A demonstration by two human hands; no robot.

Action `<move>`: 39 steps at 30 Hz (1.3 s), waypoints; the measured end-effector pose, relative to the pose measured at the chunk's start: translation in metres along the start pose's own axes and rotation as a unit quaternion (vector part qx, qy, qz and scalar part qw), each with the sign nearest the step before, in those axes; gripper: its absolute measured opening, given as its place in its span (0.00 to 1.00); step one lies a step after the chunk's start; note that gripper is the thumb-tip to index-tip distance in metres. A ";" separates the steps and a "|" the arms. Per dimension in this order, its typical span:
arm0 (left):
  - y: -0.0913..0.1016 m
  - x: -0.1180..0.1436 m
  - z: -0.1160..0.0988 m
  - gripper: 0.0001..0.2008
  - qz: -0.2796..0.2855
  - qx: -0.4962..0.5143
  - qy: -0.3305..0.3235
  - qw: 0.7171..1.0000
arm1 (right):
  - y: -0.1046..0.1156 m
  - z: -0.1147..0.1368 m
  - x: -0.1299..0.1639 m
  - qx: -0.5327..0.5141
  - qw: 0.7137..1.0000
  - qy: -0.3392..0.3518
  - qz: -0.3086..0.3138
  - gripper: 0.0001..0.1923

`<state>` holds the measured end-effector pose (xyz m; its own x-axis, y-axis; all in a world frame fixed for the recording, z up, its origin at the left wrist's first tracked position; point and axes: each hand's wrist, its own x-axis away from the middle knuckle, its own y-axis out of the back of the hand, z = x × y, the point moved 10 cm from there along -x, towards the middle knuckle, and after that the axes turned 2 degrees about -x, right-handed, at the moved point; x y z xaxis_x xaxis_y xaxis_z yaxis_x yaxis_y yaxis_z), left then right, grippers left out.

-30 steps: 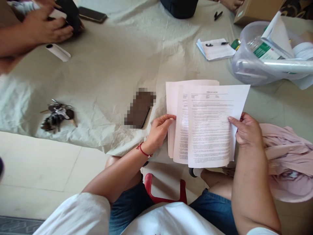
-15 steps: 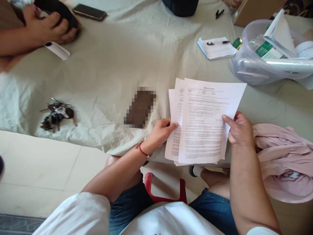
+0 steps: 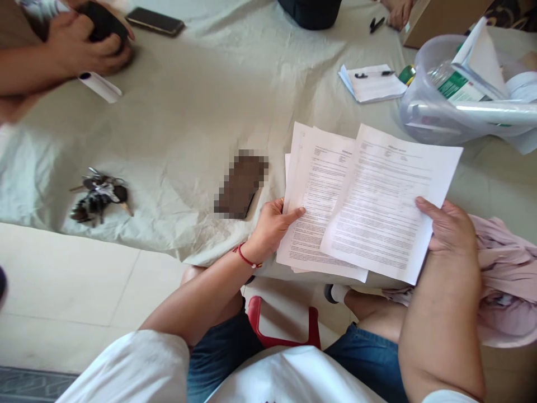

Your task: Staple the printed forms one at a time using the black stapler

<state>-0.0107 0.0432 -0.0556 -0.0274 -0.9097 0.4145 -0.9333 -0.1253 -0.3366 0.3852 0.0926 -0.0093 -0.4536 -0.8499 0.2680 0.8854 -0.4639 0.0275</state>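
Note:
My left hand [image 3: 272,224] grips the left edge of a stack of printed sheets [image 3: 314,207] over the near edge of a table covered with a pale cloth [image 3: 201,112]. My right hand [image 3: 451,229] holds the top printed sheet [image 3: 390,201] by its right edge, drawn off to the right and tilted clockwise, still overlapping the stack. A red cord bracelet sits on my left wrist.
A blurred dark phone [image 3: 241,183] lies left of the stack, a bunch of keys [image 3: 97,197] farther left. Another person's hands [image 3: 79,45] hold a dark object at the far left, near a white tube [image 3: 99,87] and a phone [image 3: 154,21]. A notepad with pen [image 3: 373,83], a plastic tub [image 3: 444,106] and pink cloth [image 3: 503,274] lie to the right.
My right hand has pulled the top sheet to the right and turned it, fanning it off the stack. My left hand has stayed on the stack's left edge.

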 end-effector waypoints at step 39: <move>0.003 -0.001 -0.004 0.20 -0.020 -0.010 -0.004 1.000 | 0.020 0.010 -0.011 -0.038 0.994 0.073 -0.071 0.17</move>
<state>-0.0148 0.0450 -0.0535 0.0120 -0.9071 0.4208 -0.9407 -0.1530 -0.3029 0.4086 0.0954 -0.0026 -0.5890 -0.7986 0.1238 0.8032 -0.5954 -0.0192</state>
